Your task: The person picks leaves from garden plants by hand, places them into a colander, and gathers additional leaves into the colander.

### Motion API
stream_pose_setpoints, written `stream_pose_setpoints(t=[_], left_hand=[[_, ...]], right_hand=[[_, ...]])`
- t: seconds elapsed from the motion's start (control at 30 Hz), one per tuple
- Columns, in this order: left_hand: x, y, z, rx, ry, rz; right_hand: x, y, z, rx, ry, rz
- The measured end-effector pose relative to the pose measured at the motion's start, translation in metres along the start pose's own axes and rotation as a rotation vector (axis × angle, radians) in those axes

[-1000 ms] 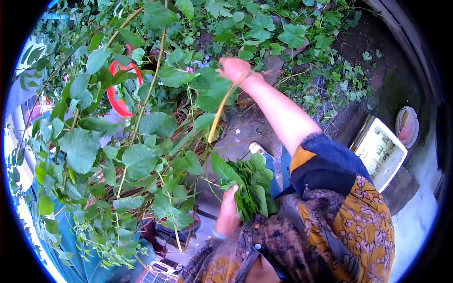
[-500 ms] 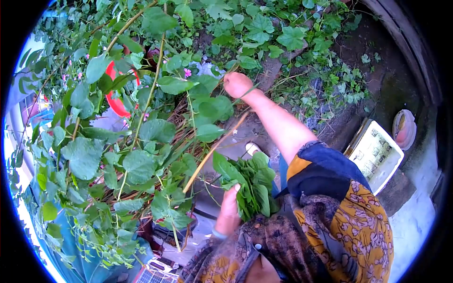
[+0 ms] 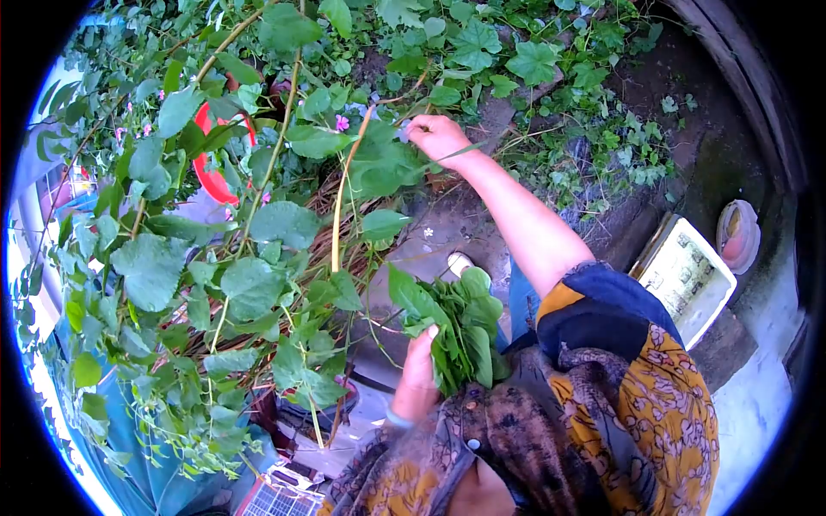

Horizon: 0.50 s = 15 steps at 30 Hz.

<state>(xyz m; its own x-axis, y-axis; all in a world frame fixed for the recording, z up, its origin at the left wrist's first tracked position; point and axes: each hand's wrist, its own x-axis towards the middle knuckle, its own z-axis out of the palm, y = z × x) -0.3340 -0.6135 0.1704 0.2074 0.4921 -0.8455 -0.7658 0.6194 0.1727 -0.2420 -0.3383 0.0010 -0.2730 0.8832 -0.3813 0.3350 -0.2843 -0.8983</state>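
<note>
My left hand (image 3: 418,365) is closed around a thick bunch of green leaves (image 3: 465,331), held against the front of my body. My right arm stretches forward, and my right hand (image 3: 437,138) has its thumb and fingers pinched together beside large leaves. What lies between those fingertips is too small to make out. A bare yellowish stem (image 3: 342,193) rises just left of my right hand. Broad-leaved vines (image 3: 258,305) fill the left side, and a pink flower (image 3: 342,123) shows near the stem's top.
A red ring-shaped object (image 3: 211,176) shows behind the leaves. To the right are a white rectangular box (image 3: 695,275) and a round, pale container (image 3: 737,236). Low creepers (image 3: 602,163) cover the ground ahead. A solar panel (image 3: 280,499) lies at the bottom.
The yellowish stem has swung up and left, from slanting to nearly upright. My right hand has shifted slightly and its fingers have loosened from a fist to a pinch. The left hand still holds the leaves.
</note>
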Motion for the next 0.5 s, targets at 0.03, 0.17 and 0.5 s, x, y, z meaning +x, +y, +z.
stream_pose_setpoints(t=[0.03,0.17,0.5], left_hand=[[0.000,0.000,0.003,-0.006,0.000,-0.002],[-0.003,0.000,-0.004,-0.018,-0.006,-0.007],[-0.003,-0.006,0.004,0.085,0.088,0.093]], right_hand=[[-0.001,-0.005,0.001,0.015,-0.059,-0.025],[-0.009,-0.030,0.021,-0.270,-0.230,-0.085],[-0.008,0.019,0.056,-0.243,-0.148,-0.296]])
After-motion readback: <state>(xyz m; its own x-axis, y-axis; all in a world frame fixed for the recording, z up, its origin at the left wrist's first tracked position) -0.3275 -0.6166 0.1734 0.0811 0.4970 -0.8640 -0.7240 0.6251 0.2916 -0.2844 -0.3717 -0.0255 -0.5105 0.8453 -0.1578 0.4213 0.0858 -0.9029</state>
